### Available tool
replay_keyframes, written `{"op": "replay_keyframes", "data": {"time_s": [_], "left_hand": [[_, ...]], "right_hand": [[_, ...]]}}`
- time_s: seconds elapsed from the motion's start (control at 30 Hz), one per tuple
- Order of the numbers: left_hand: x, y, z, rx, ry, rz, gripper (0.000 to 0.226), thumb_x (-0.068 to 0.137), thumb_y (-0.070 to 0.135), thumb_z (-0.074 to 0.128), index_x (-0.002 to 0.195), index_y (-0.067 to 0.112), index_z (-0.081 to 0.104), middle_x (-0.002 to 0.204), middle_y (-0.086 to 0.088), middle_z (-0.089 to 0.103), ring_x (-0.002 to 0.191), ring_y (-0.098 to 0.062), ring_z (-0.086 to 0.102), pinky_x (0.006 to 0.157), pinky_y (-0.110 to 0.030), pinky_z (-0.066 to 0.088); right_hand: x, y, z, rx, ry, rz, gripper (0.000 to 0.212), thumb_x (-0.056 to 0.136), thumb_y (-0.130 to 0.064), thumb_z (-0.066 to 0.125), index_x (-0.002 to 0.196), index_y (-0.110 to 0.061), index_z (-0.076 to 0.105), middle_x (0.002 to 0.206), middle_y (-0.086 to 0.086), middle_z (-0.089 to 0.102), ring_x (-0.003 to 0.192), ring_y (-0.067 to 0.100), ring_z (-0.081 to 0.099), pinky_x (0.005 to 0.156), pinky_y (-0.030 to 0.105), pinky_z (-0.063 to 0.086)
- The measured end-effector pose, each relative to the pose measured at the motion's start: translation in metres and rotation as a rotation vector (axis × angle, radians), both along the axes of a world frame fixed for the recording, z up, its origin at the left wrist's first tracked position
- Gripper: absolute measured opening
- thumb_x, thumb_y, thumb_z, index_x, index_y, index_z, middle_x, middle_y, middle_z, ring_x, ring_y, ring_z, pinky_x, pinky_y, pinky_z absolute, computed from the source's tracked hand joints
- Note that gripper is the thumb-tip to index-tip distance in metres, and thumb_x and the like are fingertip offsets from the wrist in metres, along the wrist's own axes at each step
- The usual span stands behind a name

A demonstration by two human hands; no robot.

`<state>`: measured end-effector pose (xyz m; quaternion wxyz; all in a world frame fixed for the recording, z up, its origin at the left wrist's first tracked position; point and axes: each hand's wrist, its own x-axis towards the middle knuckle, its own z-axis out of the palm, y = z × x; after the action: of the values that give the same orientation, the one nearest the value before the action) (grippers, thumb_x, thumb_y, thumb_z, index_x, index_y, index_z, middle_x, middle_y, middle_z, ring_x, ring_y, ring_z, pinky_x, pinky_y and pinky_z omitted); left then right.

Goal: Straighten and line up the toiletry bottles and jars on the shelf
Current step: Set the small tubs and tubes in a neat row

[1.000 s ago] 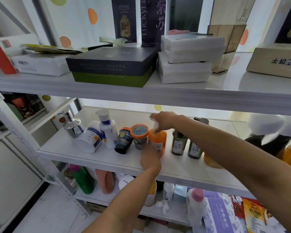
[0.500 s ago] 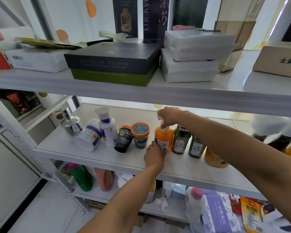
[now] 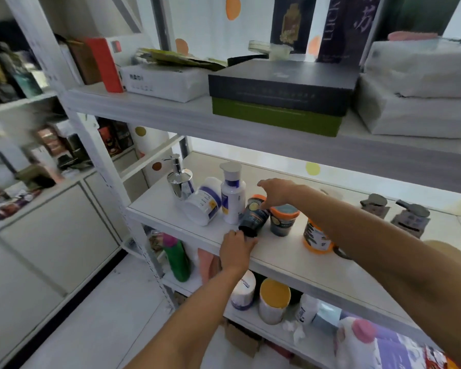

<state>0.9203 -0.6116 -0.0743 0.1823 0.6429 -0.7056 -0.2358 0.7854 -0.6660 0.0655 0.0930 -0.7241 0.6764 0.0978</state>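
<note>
Toiletry bottles and jars (image 3: pixel 232 209) sit in a ragged row on the middle board of a white shelf (image 3: pixel 290 258), which I see from above and a little to the left. From the left come a chrome pump dispenser (image 3: pixel 180 182), a white jar (image 3: pixel 204 202) tipped against a tall white bottle (image 3: pixel 233 193), a dark jar (image 3: pixel 253 217) leaning with its lower end toward the front edge, an upright orange-lidded jar (image 3: pixel 284 218), and an orange bottle (image 3: pixel 317 239) partly behind the right forearm. Two dark bottles (image 3: pixel 374 206) further right are blurred.

The board above carries a dark box (image 3: pixel 280 81) on a green box (image 3: pixel 274 117), with white packs (image 3: pixel 421 89) beside them. Pale cabinet doors (image 3: pixel 51 235) stand to the left.

The right hand (image 3: pixel 277 191) hovers over the dark jar, fingers loose and stretched toward the white bottle, holding nothing. The left hand (image 3: pixel 237 251) is at the front edge, knuckles up (fingers tucked out of sight), touching the dark jar's lower end. I cannot tell whether it grips the jar.
</note>
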Motion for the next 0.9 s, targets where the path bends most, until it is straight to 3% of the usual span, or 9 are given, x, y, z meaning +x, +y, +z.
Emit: {"op": "replay_keyframes", "data": {"time_s": [0.13, 0.27, 0.4, 0.57, 0.67, 0.8, 0.9], "left_hand": [[0.019, -0.018, 0.005, 0.096, 0.161, 0.015, 0.054, 0.084, 0.060, 0.056, 0.102, 0.009, 0.056, 0.107, -0.009, 0.059, 0.101, -0.026, 0.055, 0.084, -0.038, 0.046], [0.021, -0.033, 0.014, 0.158, 0.120, -0.057, 0.061, 0.085, 0.066, 0.048, 0.107, 0.010, 0.057, 0.111, -0.009, 0.064, 0.103, -0.026, 0.059, 0.077, -0.033, 0.042], [0.018, -0.043, 0.010, 0.209, 0.129, -0.125, 0.061, 0.089, 0.063, 0.044, 0.107, 0.007, 0.060, 0.112, -0.012, 0.065, 0.103, -0.029, 0.060, 0.078, -0.035, 0.043], [0.019, -0.050, 0.002, 0.199, 0.154, -0.216, 0.057, 0.092, 0.061, 0.039, 0.106, 0.010, 0.061, 0.105, -0.012, 0.067, 0.095, -0.028, 0.062, 0.075, -0.035, 0.045], [0.018, -0.050, 0.000, 0.185, 0.144, -0.258, 0.055, 0.093, 0.060, 0.036, 0.107, 0.012, 0.060, 0.105, -0.010, 0.066, 0.095, -0.027, 0.062, 0.079, -0.037, 0.048], [0.015, -0.051, 0.000, 0.182, 0.076, -0.298, 0.052, 0.096, 0.054, 0.035, 0.114, 0.009, 0.053, 0.117, -0.012, 0.058, 0.105, -0.029, 0.058, 0.087, -0.041, 0.047], [0.013, -0.055, 0.001, 0.189, -0.003, -0.343, 0.051, 0.097, 0.051, 0.035, 0.120, 0.008, 0.050, 0.126, -0.013, 0.053, 0.111, -0.030, 0.056, 0.089, -0.041, 0.045]], "right_hand": [[0.006, -0.013, -0.011, 0.092, 0.000, -0.112, 0.070, 0.085, -0.041, 0.064, 0.141, -0.011, 0.035, 0.142, 0.009, 0.046, 0.128, 0.028, 0.045, 0.105, 0.041, 0.040], [0.010, -0.024, -0.021, 0.130, 0.005, -0.181, 0.057, 0.089, -0.032, 0.060, 0.137, -0.009, 0.040, 0.138, 0.010, 0.049, 0.124, 0.028, 0.048, 0.104, 0.039, 0.042], [0.014, -0.031, -0.026, 0.113, 0.001, -0.212, 0.040, 0.088, -0.021, 0.060, 0.125, -0.008, 0.051, 0.126, 0.011, 0.057, 0.109, 0.025, 0.055, 0.093, 0.035, 0.046], [0.016, -0.033, -0.023, 0.070, 0.006, -0.262, 0.046, 0.083, -0.017, 0.067, 0.125, -0.008, 0.053, 0.124, 0.010, 0.058, 0.112, 0.026, 0.055, 0.095, 0.035, 0.048], [0.016, -0.034, -0.018, 0.019, -0.024, -0.276, 0.045, 0.081, -0.015, 0.069, 0.123, -0.007, 0.055, 0.122, 0.010, 0.059, 0.111, 0.026, 0.055, 0.096, 0.035, 0.048], [0.015, -0.032, -0.007, 0.035, -0.041, -0.254, 0.036, 0.079, -0.016, 0.072, 0.112, -0.007, 0.063, 0.108, 0.009, 0.062, 0.095, 0.021, 0.053, 0.082, 0.031, 0.046], [0.013, -0.028, -0.004, 0.050, -0.112, -0.230, 0.038, 0.075, -0.016, 0.076, 0.109, -0.011, 0.060, 0.114, 0.007, 0.058, 0.102, 0.021, 0.050, 0.084, 0.031, 0.045]]}}
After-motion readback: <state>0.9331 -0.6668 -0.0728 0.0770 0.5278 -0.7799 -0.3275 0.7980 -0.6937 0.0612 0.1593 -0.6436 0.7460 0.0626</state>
